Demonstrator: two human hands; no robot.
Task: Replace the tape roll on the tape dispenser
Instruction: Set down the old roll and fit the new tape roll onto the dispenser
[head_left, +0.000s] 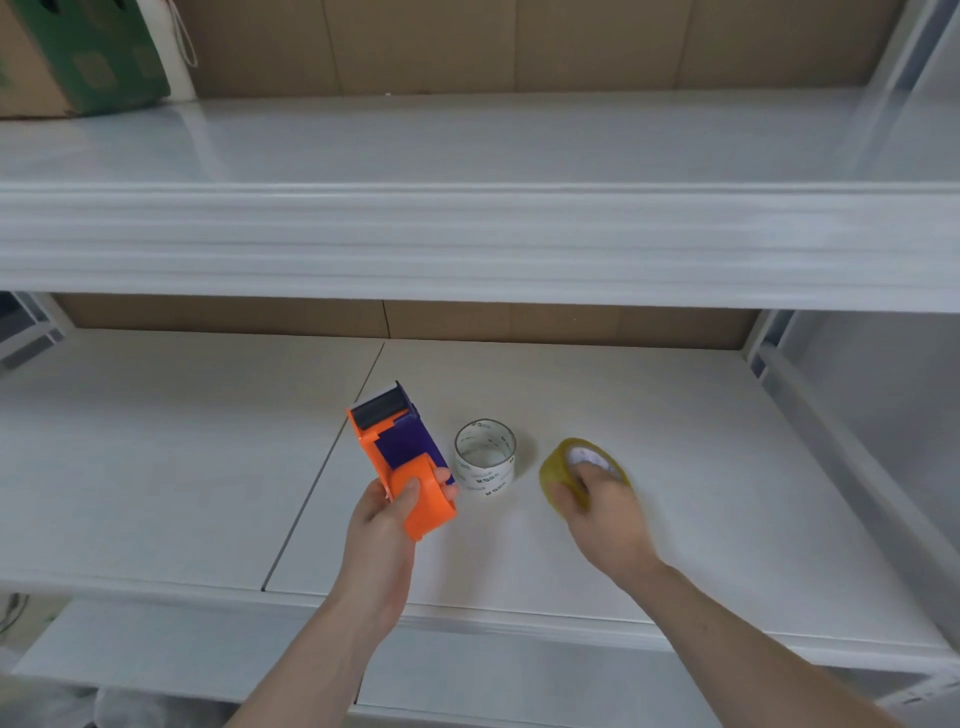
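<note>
My left hand (388, 512) grips the orange handle of an orange and purple tape dispenser (400, 452), held just above the white shelf with its black roller end pointing away from me. To its right an empty white cardboard tape core (485, 462) stands on the shelf. Further right lies a yellowish roll of clear tape (563, 462), tilted. My right hand (602, 512) closes on it, thumb on the outer rim and fingers in the centre hole.
The white shelf (675, 467) has a seam running left of the dispenser and brown cardboard at its back. An upper white shelf (467, 234) overhangs close above. A green and brown box (78, 52) sits on it at far left.
</note>
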